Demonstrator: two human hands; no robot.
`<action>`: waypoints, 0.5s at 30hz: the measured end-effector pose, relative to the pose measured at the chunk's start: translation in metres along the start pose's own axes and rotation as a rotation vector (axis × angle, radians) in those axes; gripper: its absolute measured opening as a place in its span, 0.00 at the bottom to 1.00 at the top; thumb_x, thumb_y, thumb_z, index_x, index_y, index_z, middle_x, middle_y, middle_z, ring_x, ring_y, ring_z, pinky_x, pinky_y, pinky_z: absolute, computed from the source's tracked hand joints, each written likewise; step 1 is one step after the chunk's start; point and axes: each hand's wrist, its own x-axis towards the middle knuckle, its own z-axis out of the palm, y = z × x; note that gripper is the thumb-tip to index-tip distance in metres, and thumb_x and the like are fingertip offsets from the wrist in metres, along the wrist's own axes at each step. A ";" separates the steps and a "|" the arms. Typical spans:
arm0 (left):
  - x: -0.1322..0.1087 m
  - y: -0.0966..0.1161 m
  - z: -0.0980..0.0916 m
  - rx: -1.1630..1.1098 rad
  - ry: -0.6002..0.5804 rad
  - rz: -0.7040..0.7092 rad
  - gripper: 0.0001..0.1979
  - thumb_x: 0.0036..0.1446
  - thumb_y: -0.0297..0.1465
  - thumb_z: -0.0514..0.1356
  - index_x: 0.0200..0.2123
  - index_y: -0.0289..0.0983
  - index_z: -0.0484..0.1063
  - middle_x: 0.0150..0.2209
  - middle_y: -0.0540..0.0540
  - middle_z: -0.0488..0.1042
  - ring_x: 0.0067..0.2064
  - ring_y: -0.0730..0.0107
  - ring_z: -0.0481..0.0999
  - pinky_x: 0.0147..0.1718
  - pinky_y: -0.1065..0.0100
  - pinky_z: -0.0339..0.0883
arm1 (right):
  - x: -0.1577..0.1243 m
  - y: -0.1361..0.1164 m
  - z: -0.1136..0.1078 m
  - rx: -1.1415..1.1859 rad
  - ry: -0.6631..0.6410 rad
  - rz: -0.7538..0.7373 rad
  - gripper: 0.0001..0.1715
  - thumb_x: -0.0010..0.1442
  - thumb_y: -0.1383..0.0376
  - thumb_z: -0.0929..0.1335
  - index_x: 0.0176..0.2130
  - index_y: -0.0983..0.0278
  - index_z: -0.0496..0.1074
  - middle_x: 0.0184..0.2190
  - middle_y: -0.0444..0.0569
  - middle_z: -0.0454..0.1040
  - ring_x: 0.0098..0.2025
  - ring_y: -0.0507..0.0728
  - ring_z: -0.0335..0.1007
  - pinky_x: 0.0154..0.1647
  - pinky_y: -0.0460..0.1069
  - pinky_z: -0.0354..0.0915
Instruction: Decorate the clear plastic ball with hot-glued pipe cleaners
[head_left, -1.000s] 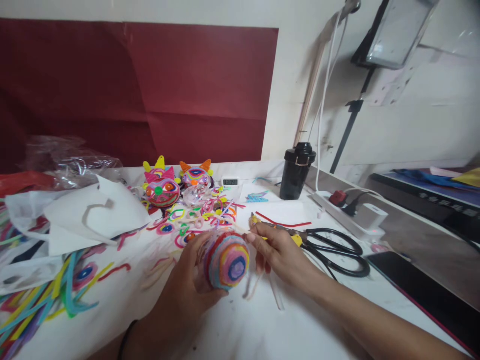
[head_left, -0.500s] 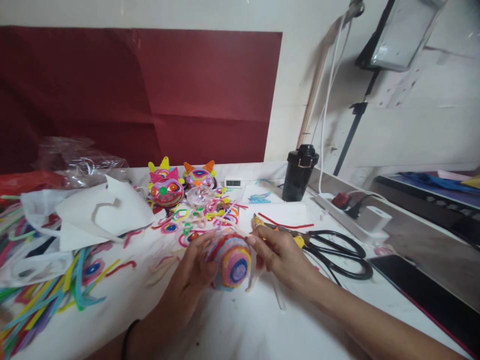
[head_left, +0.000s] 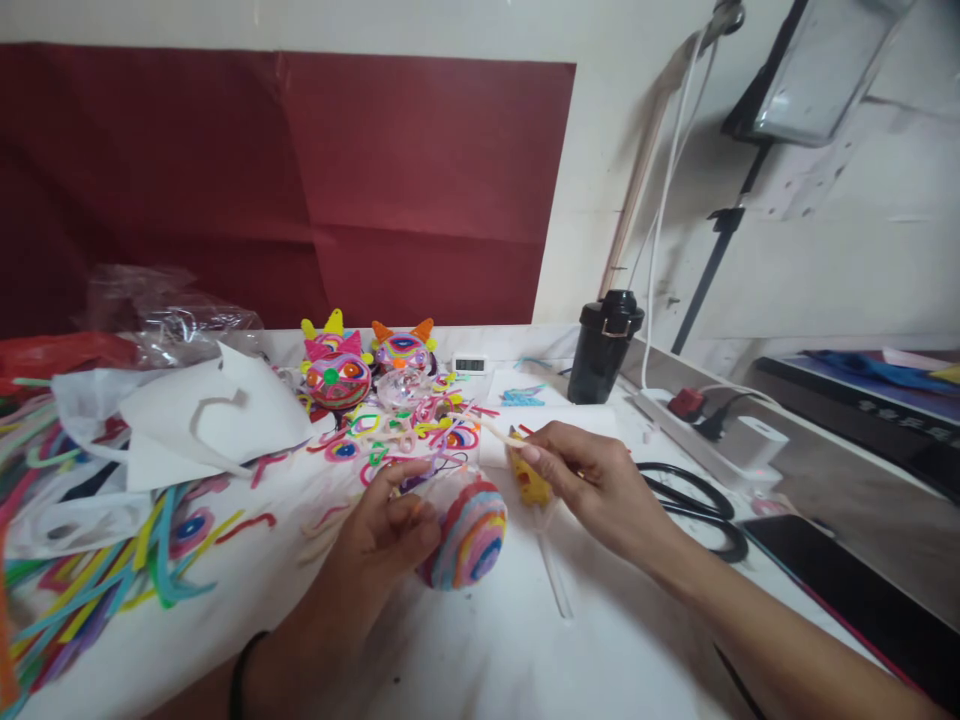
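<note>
In my left hand (head_left: 390, 530) is a clear ball (head_left: 472, 530) covered with rings of coloured pipe cleaner; thumb and fingers grip its left side. The blue centre of the rings faces right and toward me. My right hand (head_left: 585, 480), just right of the ball, pinches a cream pipe cleaner (head_left: 491, 428) between thumb and forefinger. This strip reaches up and left above the ball. Partly behind my right hand lies a yellow glue gun (head_left: 531, 482). A clear glue stick (head_left: 553, 570) extends from it toward me.
Black-handled scissors (head_left: 694, 495) lie right of my right hand, partly covered. Beyond stand a black bottle (head_left: 604, 350) and power strip (head_left: 705, 440). A phone (head_left: 855, 590) is at right. Decorated cat-like balls (head_left: 337, 378), pipe cleaner pieces (head_left: 397, 430) and bundled strips (head_left: 97, 600) fill the left.
My right hand has moved right and slightly up from the ball with the cream pipe cleaner. The ball has turned in my left hand, and the glue gun shows more.
</note>
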 end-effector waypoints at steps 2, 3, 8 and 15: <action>0.001 0.000 -0.003 0.013 -0.017 0.006 0.22 0.47 0.39 0.68 0.46 0.46 0.69 0.27 0.53 0.73 0.29 0.67 0.74 0.27 0.67 0.66 | 0.002 0.003 -0.002 -0.060 0.000 0.001 0.16 0.64 0.60 0.62 0.28 0.63 0.71 0.23 0.45 0.71 0.25 0.53 0.64 0.26 0.47 0.56; 0.002 0.001 -0.005 0.021 -0.022 0.017 0.21 0.47 0.39 0.68 0.46 0.47 0.70 0.29 0.52 0.75 0.30 0.65 0.75 0.29 0.65 0.68 | 0.002 0.004 -0.001 -0.103 -0.007 0.004 0.15 0.64 0.61 0.62 0.28 0.63 0.71 0.23 0.45 0.71 0.25 0.53 0.64 0.26 0.47 0.56; 0.005 0.005 -0.011 -0.026 0.021 0.074 0.17 0.50 0.37 0.66 0.45 0.49 0.72 0.38 0.52 0.80 0.39 0.61 0.78 0.37 0.62 0.72 | 0.000 0.005 0.008 -0.274 -0.081 0.079 0.15 0.63 0.63 0.62 0.27 0.63 0.72 0.22 0.47 0.73 0.24 0.55 0.66 0.27 0.49 0.56; 0.010 0.015 -0.014 -0.126 0.076 0.095 0.19 0.52 0.33 0.66 0.48 0.44 0.72 0.42 0.49 0.80 0.42 0.63 0.78 0.37 0.69 0.74 | 0.002 0.000 0.006 0.140 -0.138 0.300 0.20 0.62 0.57 0.61 0.26 0.64 0.70 0.22 0.46 0.73 0.16 0.49 0.62 0.18 0.45 0.57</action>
